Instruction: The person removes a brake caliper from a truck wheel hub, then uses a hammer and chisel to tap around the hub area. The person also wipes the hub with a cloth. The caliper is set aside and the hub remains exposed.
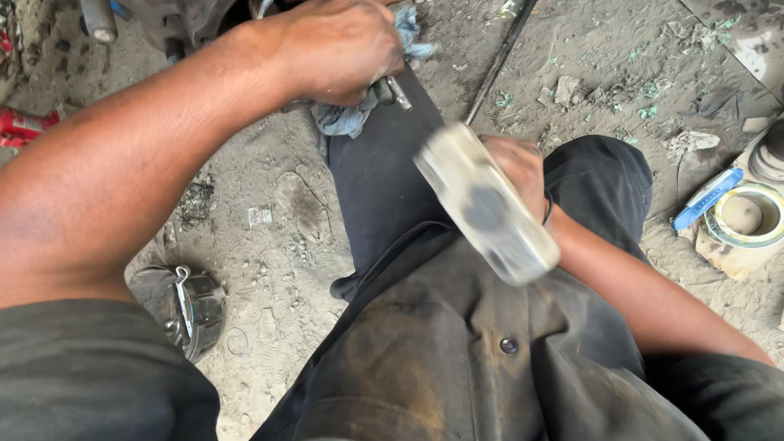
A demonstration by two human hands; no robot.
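Note:
My left hand (335, 49) is at the top centre, closed around a small metal tool (396, 91) wrapped in a blue-grey rag (347, 121). My right hand (516, 171) grips a hammer whose pale, blurred head (486, 204) is raised over my lap. The hammer's handle is hidden behind the head. Both hands are above my legs in dark trousers (384, 188), and I am sitting on dusty ground.
A thin dark metal rod (498, 61) lies on the ground beyond my knee. A round dark metal part (184, 306) sits at the lower left. At the right are a blue tool (706, 198), a tape roll (747, 216), and a red object (20, 126) at the left edge.

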